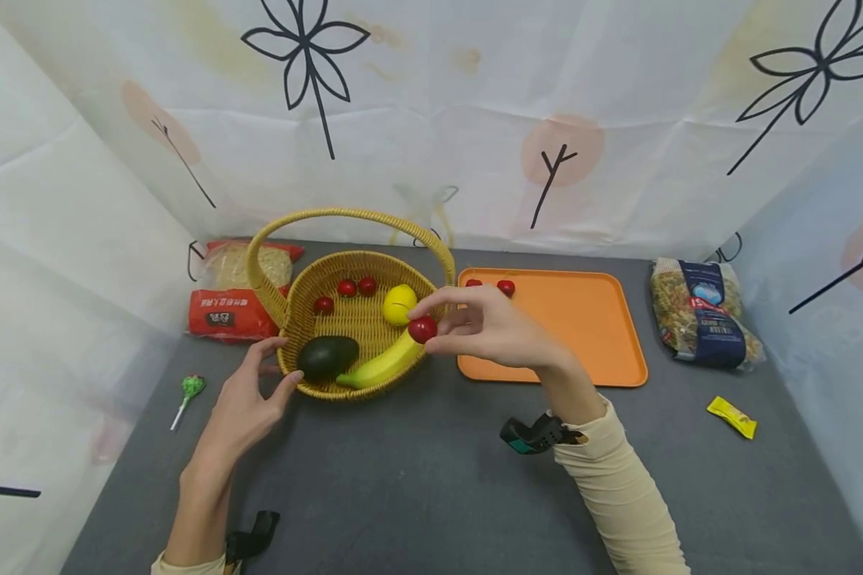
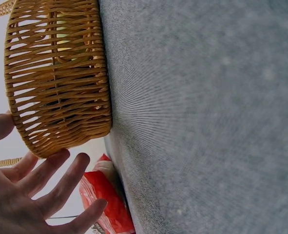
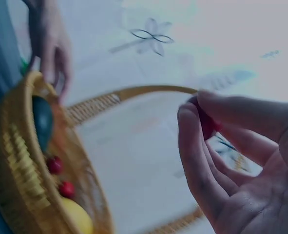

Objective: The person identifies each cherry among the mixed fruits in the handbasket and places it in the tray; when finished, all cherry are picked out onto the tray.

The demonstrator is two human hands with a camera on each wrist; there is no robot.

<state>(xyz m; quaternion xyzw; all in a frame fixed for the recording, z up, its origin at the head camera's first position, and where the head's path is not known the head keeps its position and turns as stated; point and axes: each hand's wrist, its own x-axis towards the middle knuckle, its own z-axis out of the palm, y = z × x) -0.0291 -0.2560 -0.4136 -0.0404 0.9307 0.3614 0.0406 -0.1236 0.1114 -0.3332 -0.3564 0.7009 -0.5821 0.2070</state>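
Observation:
My right hand (image 1: pixel 485 323) pinches a dark red cherry (image 1: pixel 422 329) between thumb and fingertips, above the right rim of a yellow wicker basket (image 1: pixel 363 259). With thumb and fingers on either side of the basket's left end, my left hand (image 1: pixel 248 407) holds its rim; the outer fingers are spread in the left wrist view. Inside the basket lie a dark green avocado (image 1: pixel 328 357), a banana (image 1: pixel 381 366), a yellow lemon-like fruit (image 1: pixel 399 304) and three red cherries (image 1: pixel 346 287). Two more cherries (image 1: pixel 506 288) sit on an orange tray (image 1: pixel 582 327), one partly behind my right hand.
Behind the basket's left side lies a red and clear food bag (image 1: pixel 233 311). A green lollipop (image 1: pixel 191 388) is at the left. Past the tray are a blue-labelled pasta-like bag (image 1: pixel 705 311) and a yellow wrapped candy (image 1: pixel 732 417). The basket's tall handle (image 1: pixel 345 212) arches over it.

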